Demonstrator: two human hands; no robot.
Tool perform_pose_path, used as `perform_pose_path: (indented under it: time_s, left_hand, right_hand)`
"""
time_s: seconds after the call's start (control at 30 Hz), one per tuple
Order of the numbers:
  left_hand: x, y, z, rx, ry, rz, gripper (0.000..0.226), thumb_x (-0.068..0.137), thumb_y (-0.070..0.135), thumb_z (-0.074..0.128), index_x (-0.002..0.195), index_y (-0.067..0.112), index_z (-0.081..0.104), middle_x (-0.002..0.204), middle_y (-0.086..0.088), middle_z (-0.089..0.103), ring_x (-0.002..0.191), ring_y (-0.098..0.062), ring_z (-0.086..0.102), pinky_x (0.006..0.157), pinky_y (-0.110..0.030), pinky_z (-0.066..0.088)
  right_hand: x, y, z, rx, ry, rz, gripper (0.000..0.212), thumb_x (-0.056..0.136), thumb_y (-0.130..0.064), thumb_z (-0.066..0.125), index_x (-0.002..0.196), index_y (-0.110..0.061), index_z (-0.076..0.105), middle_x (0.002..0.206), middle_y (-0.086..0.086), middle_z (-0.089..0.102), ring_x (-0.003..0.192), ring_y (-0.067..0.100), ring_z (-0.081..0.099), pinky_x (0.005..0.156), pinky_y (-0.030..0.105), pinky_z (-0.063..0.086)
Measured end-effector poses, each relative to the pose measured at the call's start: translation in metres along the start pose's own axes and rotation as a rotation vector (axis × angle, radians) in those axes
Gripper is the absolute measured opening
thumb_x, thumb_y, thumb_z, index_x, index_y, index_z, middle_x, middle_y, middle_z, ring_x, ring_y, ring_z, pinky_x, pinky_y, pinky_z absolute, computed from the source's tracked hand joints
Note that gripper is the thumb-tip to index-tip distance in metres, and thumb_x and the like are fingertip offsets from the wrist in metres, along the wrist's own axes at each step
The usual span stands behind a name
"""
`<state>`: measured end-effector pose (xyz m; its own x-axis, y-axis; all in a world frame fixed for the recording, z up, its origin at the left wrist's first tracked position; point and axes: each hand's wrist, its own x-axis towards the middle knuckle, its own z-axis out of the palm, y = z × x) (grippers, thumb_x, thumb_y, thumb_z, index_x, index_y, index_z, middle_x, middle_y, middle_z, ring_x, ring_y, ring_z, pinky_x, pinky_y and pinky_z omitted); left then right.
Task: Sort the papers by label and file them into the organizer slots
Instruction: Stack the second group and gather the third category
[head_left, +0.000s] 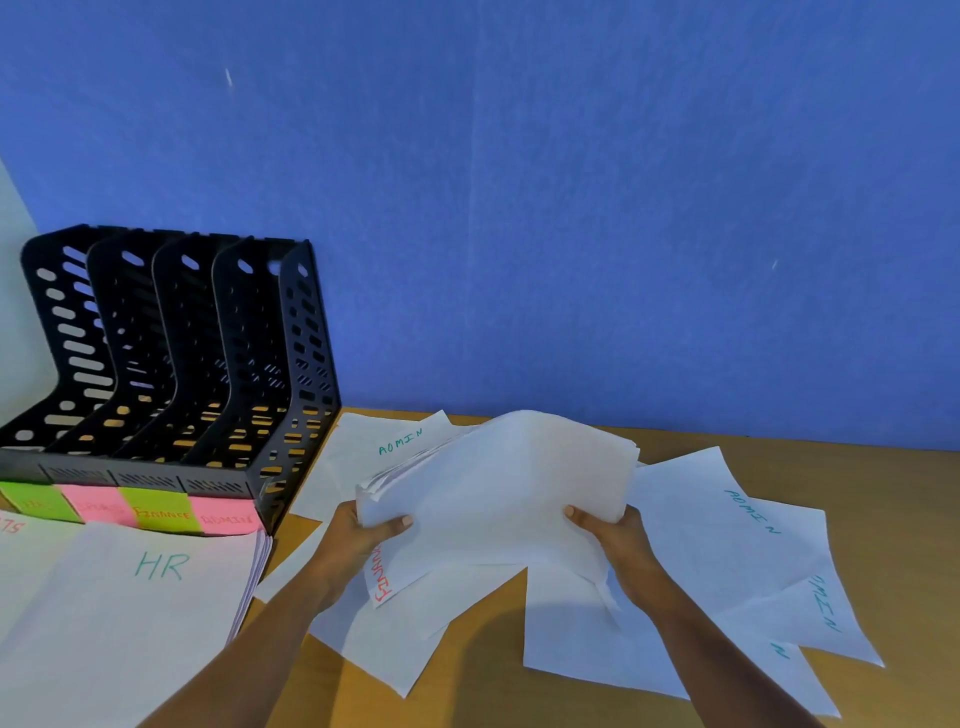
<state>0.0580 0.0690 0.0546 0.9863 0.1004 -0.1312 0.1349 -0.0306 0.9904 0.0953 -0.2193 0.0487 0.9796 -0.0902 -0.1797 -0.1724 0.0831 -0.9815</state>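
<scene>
Against a blue wall (571, 182), which fills the upper half of the view, a tan wooden table (883, 493) is seen. A pale strip of another wall is glimpsed at 9 o'clock. A black four-slot organizer (171, 353) is set on the table at 9 o'clock, backed to the wall. Green and pink sticky notes (161, 512) are stuck along its front base (FINANCE and ADMIN readable, the other two blurred). An HR stack (130, 597) is laid at 8 o'clock, just in front of the organizer. A sheaf of white papers (509, 478) is held above the table near 5 o'clock. Its left edge is gripped by the left hand (363, 530) and its right edge by the right hand (613, 540), thumbs on top, fingers hidden beneath. Loose sheets are spread underneath. One ADMIN sheet (363, 447) is at the sheaf's 11 o'clock, overlapping ADMIN sheets (727, 535) lie at its 3 to 4 o'clock, and a red-lettered FINANCE sheet (384, 577) is by the left wrist at 7 o'clock.
</scene>
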Motion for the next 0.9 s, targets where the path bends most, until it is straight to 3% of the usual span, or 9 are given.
perform_pose_path:
  time_s: [0.1,0.23,0.43,0.5,0.57,0.67,0.77,0.9]
  left_hand:
    - [-0.002,0.003,0.004,-0.056,0.004,0.001,0.054,0.048,0.042,0.076,0.096,0.025,0.056,0.079,-0.001,0.069,0.068,-0.019,0.067,0.049,-0.017,0.052]
    - [-0.005,0.003,0.001,-0.037,0.014,0.016,0.086,0.028,0.062,0.082,0.100,0.022,0.058,0.067,0.013,0.073,0.063,-0.006,0.070,0.047,-0.015,0.052]
    - [0.000,0.001,-0.004,-0.082,0.045,0.071,0.097,0.013,0.076,0.075,0.094,0.027,0.057,0.066,0.012,0.072,0.065,-0.006,0.071,0.049,-0.016,0.053]
    - [0.001,0.004,-0.004,-0.081,0.038,0.080,0.087,0.022,0.068,0.081,0.096,0.029,0.056,0.068,0.011,0.072,0.067,-0.004,0.071,0.050,-0.017,0.054]
    - [0.002,0.003,-0.004,-0.063,0.034,0.080,0.055,0.046,0.044,0.080,0.094,0.029,0.056,0.068,0.010,0.072,0.066,-0.004,0.070,0.050,-0.016,0.054]
    - [0.001,-0.004,-0.006,-0.033,0.043,0.055,0.020,0.071,0.020,0.072,0.088,0.023,0.060,0.063,0.013,0.072,0.061,-0.011,0.069,0.049,-0.015,0.052]
    - [-0.001,-0.011,-0.007,-0.008,0.036,0.013,0.014,0.087,0.006,0.059,0.088,0.020,0.061,0.063,0.013,0.073,0.059,-0.007,0.069,0.048,-0.014,0.052]
    - [0.000,-0.011,-0.008,0.012,0.055,-0.009,0.011,0.089,0.010,0.056,0.091,0.020,0.061,0.068,0.010,0.074,0.070,-0.017,0.069,0.052,-0.016,0.053]
  right_hand:
    - [-0.001,-0.001,0.004,-0.014,0.007,-0.007,0.032,0.080,-0.009,0.069,0.107,-0.015,0.053,0.091,-0.003,0.062,0.084,0.014,0.058,0.063,0.025,0.047]
    - [-0.002,0.000,0.002,-0.027,0.027,-0.014,0.040,0.078,-0.015,0.073,0.112,-0.013,0.052,0.093,-0.001,0.062,0.084,0.013,0.057,0.061,0.024,0.045]
    - [0.000,-0.006,0.003,-0.039,0.063,-0.034,0.025,0.082,-0.012,0.067,0.103,-0.013,0.055,0.096,0.005,0.061,0.082,0.013,0.057,0.075,0.032,0.048]
    - [0.000,-0.008,0.004,-0.028,0.071,-0.047,0.025,0.082,-0.013,0.068,0.103,-0.014,0.055,0.094,0.003,0.062,0.083,0.015,0.057,0.081,0.037,0.046]
    - [0.000,-0.007,0.003,-0.031,0.070,-0.046,0.028,0.082,-0.014,0.067,0.107,-0.012,0.056,0.097,0.005,0.062,0.087,0.021,0.058,0.082,0.037,0.047]
    - [-0.002,-0.003,0.001,-0.042,0.058,-0.029,0.030,0.083,-0.011,0.066,0.111,-0.008,0.056,0.101,0.009,0.063,0.090,0.025,0.059,0.071,0.031,0.048]
    - [-0.004,0.000,-0.001,-0.041,0.039,-0.021,0.027,0.086,-0.010,0.062,0.112,-0.009,0.055,0.102,0.009,0.062,0.084,0.016,0.058,0.065,0.025,0.046]
    - [-0.002,-0.001,0.003,-0.072,0.024,-0.030,0.032,0.090,-0.020,0.057,0.119,-0.007,0.053,0.109,0.010,0.062,0.090,0.021,0.058,0.073,0.029,0.047]
